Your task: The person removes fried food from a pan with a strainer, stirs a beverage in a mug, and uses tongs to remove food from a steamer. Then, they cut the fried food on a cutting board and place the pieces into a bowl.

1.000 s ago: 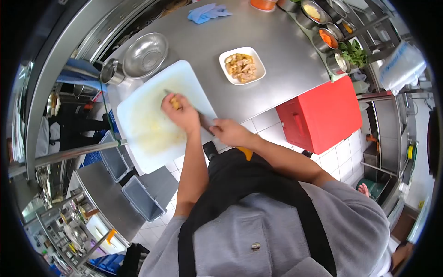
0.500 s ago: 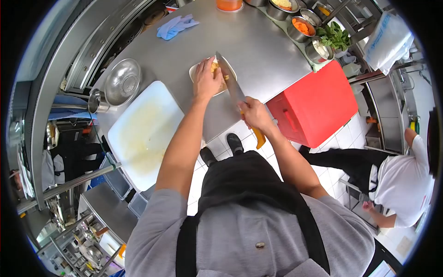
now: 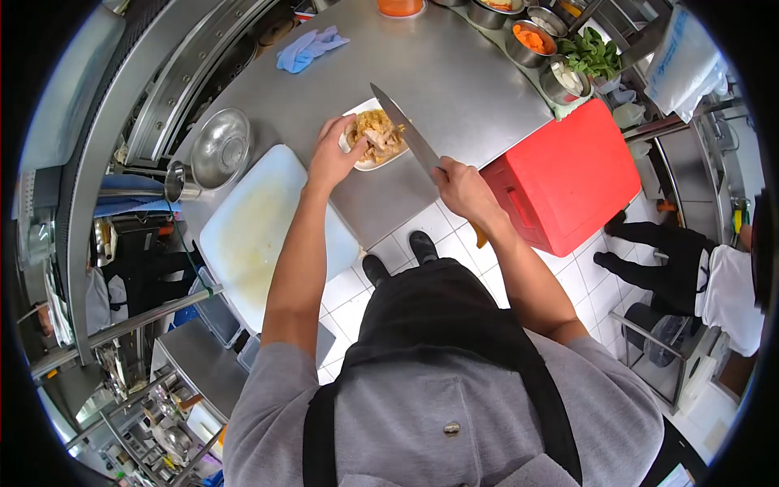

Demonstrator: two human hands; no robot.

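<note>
A white dish (image 3: 375, 165) of pale brown, chopped food that looks like cooked chicken (image 3: 378, 135) sits on the steel counter. My left hand (image 3: 333, 156) is at the dish's left side, its thumb and fingers around the rim. In my right hand (image 3: 467, 191) is a large kitchen knife (image 3: 414, 143) with a yellow handle, mostly covered by my fist. The blade slants up and left, just over the dish's right edge. Small bits of food appear beside the blade.
A stained white cutting board (image 3: 264, 219) lies at left, beside a metal colander (image 3: 221, 148). A blue cloth (image 3: 312, 49) rests on the steel counter (image 3: 454, 73). Right stand a red box (image 3: 568, 178), bowls of orange pieces (image 3: 531, 40) and green leaves (image 3: 591, 55). Another person (image 3: 714, 276) stands at far right.
My left hand has shifted from on top of the food to the dish's left side, uncovering the food. The knife has turned more slanted. The person at right has moved farther away.
</note>
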